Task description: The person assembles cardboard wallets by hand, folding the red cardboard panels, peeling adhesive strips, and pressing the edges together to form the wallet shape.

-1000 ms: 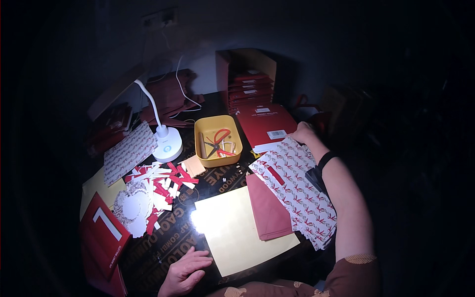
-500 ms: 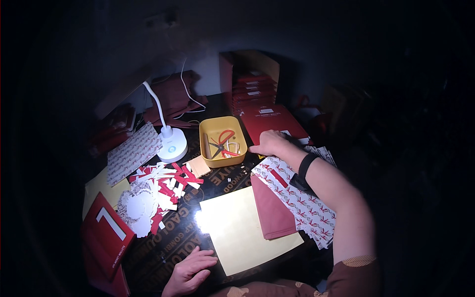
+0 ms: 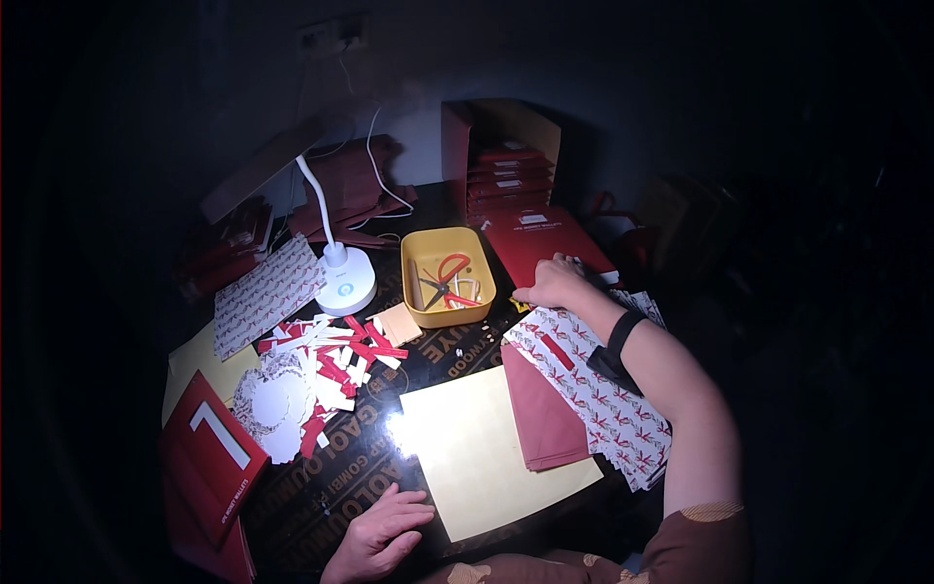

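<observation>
My right hand [image 3: 555, 281] reaches to the front of a red flat pack [image 3: 541, 243], right of the yellow tub [image 3: 413, 306]. Its fingers are curled down, and whatever they grip is hidden. A small yellow item [image 3: 519, 305] lies by its thumb. Under my right forearm are patterned white sheets [image 3: 623, 424] with a red strip [image 3: 556, 351] on top. My left hand [image 3: 384, 530] rests with loosely extended fingers at the near edge, holding nothing. Beside it lies a pale yellow sheet [image 3: 477, 467], partly covered by dark red folded paper [image 3: 545, 419].
Scissors [image 3: 447, 285] lie in the tub. Left of it stand a white lamp [image 3: 345, 282] and a pile of red and white strips [image 3: 341, 365]. A red box [image 3: 212, 443] sits at the left edge. Stacked red packs [image 3: 508, 180] fill an open carton [image 3: 455, 146] at the back.
The whole view has shifted slightly, so things sit a little further right. Both hands stay at nearly the same places on the table.
</observation>
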A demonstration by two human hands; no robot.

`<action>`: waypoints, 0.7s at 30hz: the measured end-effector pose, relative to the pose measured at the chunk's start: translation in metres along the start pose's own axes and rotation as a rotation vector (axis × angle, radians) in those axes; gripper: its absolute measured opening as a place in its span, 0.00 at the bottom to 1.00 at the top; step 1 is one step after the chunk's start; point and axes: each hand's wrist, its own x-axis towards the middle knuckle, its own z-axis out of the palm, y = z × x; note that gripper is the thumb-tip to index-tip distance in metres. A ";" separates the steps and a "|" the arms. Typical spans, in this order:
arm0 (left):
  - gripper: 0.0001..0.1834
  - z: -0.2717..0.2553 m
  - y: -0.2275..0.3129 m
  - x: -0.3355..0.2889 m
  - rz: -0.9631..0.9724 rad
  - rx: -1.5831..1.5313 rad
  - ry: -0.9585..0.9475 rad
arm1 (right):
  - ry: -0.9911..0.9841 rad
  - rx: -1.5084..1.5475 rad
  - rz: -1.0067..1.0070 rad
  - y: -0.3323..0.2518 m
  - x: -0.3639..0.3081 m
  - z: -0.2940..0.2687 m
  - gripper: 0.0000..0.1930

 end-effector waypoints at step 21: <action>0.16 -0.002 0.013 0.006 -0.079 -0.035 -0.015 | 0.258 0.277 0.303 0.138 0.034 -0.012 0.19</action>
